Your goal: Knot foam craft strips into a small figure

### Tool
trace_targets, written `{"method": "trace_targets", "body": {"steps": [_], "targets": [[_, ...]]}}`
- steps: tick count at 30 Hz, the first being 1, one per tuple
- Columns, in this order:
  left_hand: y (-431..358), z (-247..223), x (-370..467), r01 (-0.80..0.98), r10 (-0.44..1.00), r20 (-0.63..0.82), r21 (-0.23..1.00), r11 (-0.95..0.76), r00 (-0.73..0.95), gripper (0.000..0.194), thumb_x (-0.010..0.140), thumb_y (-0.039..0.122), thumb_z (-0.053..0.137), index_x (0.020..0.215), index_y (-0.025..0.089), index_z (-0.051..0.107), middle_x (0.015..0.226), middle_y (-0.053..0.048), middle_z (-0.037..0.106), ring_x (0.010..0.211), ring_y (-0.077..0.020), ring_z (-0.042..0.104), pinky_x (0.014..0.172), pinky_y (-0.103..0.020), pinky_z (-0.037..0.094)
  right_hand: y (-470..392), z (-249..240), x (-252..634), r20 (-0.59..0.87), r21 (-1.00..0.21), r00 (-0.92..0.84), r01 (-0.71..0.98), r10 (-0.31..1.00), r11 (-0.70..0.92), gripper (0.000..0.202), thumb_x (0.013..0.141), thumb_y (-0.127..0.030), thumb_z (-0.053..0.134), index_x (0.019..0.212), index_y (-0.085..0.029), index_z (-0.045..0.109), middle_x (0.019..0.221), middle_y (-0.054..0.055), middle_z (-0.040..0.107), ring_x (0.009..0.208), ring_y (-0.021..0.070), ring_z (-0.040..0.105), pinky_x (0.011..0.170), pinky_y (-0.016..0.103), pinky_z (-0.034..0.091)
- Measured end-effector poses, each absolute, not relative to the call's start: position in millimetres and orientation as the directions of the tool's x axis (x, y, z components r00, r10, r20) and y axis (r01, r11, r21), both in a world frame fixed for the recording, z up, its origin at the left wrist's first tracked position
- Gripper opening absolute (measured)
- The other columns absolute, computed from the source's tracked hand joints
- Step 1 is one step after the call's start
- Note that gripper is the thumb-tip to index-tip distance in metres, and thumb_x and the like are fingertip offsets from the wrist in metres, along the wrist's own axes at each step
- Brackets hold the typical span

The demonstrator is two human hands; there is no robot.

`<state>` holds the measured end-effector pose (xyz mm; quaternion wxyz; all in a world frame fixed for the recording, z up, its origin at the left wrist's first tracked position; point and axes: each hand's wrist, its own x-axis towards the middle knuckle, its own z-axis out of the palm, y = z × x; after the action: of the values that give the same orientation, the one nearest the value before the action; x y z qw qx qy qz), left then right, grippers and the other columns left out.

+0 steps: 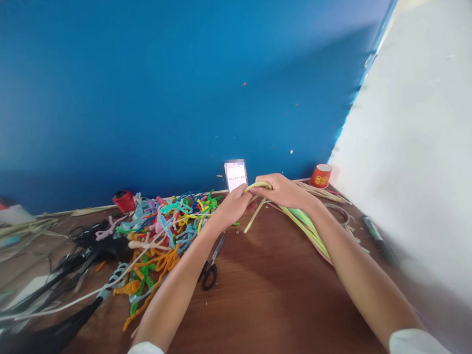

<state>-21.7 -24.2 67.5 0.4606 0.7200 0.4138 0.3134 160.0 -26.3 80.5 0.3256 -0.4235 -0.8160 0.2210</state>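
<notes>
A pale yellow strand (261, 185) arches between my two hands, held above the brown table. My left hand (234, 204) pinches one side of the arch, fingers closed. On the other side my right hand (283, 191) is closed around it, thumb and fingers together. A short straight end of a yellow strand (255, 216) hangs below the hands. Beneath my right forearm lies a bundle of long yellow, green and pink strands (305, 227), partly hidden by the arm. Black-handled scissors (210, 273) rest on the table beside my left forearm.
A heap of colourful fuzzy stems (171, 220) covers the left side, crossed by a white cable (119, 276). A phone showing a timer (236, 173) leans on the blue wall (179, 96). A red paper cup (320, 177) and a marker (372, 228) are at right.
</notes>
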Motion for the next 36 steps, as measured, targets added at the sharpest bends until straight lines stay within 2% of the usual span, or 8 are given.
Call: {"method": "trace_targets", "body": {"steps": [4, 10, 14, 18, 22, 25, 31, 36], "targets": [[-25.8, 73.4, -22.7, 0.332, 0.868, 0.076, 0.905, -0.267, 0.491, 0.027, 0.094, 0.038, 0.045, 0.096, 0.016, 0.06, 0.087, -0.004, 0.066, 0.084, -0.0194, 0.061, 0.074, -0.03, 0.048, -26.1, 82.0, 161.5, 0.333, -0.646, -0.411, 0.556, 0.849, 0.523, 0.042, 0.092, -0.055, 0.053, 0.077, -0.017, 0.061, 0.069, -0.002, 0.055, 0.063, 0.0125, 0.042, 0.062, 0.027, 0.028], [-28.0, 76.7, -23.8, 0.316, 0.8, 0.126, 0.874, -0.369, 0.587, 0.026, 0.088, 0.03, 0.055, 0.109, 0.017, 0.061, 0.098, -0.005, 0.067, 0.093, -0.019, 0.061, 0.08, -0.029, 0.047, -25.7, 83.5, 164.2, 0.345, -0.661, -0.382, 0.55, 0.858, 0.51, 0.041, 0.091, -0.054, 0.055, 0.071, -0.018, 0.056, 0.063, -0.003, 0.05, 0.059, 0.0106, 0.04, 0.058, 0.027, 0.027], [-30.4, 74.7, -23.2, 0.3, 0.778, 0.11, 0.882, -0.363, 0.619, 0.029, 0.085, 0.033, 0.06, 0.111, 0.018, 0.059, 0.086, -0.001, 0.062, 0.073, -0.014, 0.06, 0.067, -0.026, 0.045, -27.9, 84.8, 164.2, 0.308, -0.729, -0.384, 0.492, 0.87, 0.476, 0.038, 0.09, -0.053, 0.057, 0.074, -0.019, 0.058, 0.057, -0.004, 0.051, 0.051, 0.0098, 0.041, 0.053, 0.026, 0.028], [-27.4, 72.8, -23.7, 0.32, 0.778, 0.134, 0.859, -0.4, 0.614, 0.027, 0.088, 0.033, 0.055, 0.109, 0.017, 0.06, 0.073, 0.004, 0.053, 0.056, -0.0096, 0.047, 0.057, -0.024, 0.04, -30.4, 85.0, 163.7, 0.262, -0.808, -0.419, 0.397, 0.87, 0.434, 0.034, 0.09, -0.052, 0.058, 0.082, -0.019, 0.06, 0.055, -0.004, 0.056, 0.043, 0.0103, 0.048, 0.049, 0.026, 0.035], [-21.4, 69.6, -25.1, 0.352, 0.796, 0.217, 0.809, -0.47, 0.565, 0.023, 0.087, 0.031, 0.054, 0.101, 0.015, 0.062, 0.081, -0.001, 0.061, 0.071, -0.0143, 0.054, 0.068, -0.027, 0.044, -29.9, 82.6, 164.3, 0.271, -0.83, -0.464, 0.331, 0.843, 0.449, 0.03, 0.09, -0.048, 0.06, 0.087, -0.018, 0.061, 0.065, -0.002, 0.06, 0.05, 0.0124, 0.058, 0.053, 0.027, 0.043], [-20.5, 65.2, -26.6, 0.423, 0.83, 0.202, 0.784, -0.455, 0.519, 0.028, 0.089, 0.037, 0.053, 0.104, 0.015, 0.061, 0.087, -0.004, 0.063, 0.079, -0.0179, 0.056, 0.072, -0.03, 0.045, -30.7, 82.4, 165.3, 0.284, -0.828, -0.488, 0.31, 0.825, 0.468, 0.03, 0.089, -0.047, 0.063, 0.089, -0.018, 0.062, 0.073, -0.001, 0.062, 0.06, 0.013, 0.06, 0.059, 0.027, 0.046], [-28.9, 69.8, -25.2, 0.407, 0.775, 0.171, 0.772, -0.489, 0.608, 0.031, 0.096, 0.039, 0.045, 0.113, 0.017, 0.059, 0.106, -0.008, 0.068, 0.093, -0.0212, 0.06, 0.08, -0.03, 0.045, -33.6, 85.5, 167.2, 0.268, -0.815, -0.519, 0.327, 0.812, 0.478, 0.031, 0.088, -0.05, 0.064, 0.087, -0.019, 0.063, 0.063, -0.004, 0.055, 0.053, 0.0103, 0.051, 0.051, 0.024, 0.038], [-31.4, 77.5, -23.5, 0.391, 0.735, 0.199, 0.741, -0.546, 0.648, 0.032, 0.096, 0.042, 0.047, 0.111, 0.018, 0.061, 0.101, -0.005, 0.068, 0.083, -0.0182, 0.058, 0.072, -0.027, 0.043, -29.1, 83.3, 168.2, 0.29, -0.811, -0.435, 0.361, 0.852, 0.46, 0.038, 0.091, -0.055, 0.058, 0.083, -0.019, 0.064, 0.054, -0.005, 0.051, 0.046, 0.0096, 0.045, 0.049, 0.025, 0.033]]}}
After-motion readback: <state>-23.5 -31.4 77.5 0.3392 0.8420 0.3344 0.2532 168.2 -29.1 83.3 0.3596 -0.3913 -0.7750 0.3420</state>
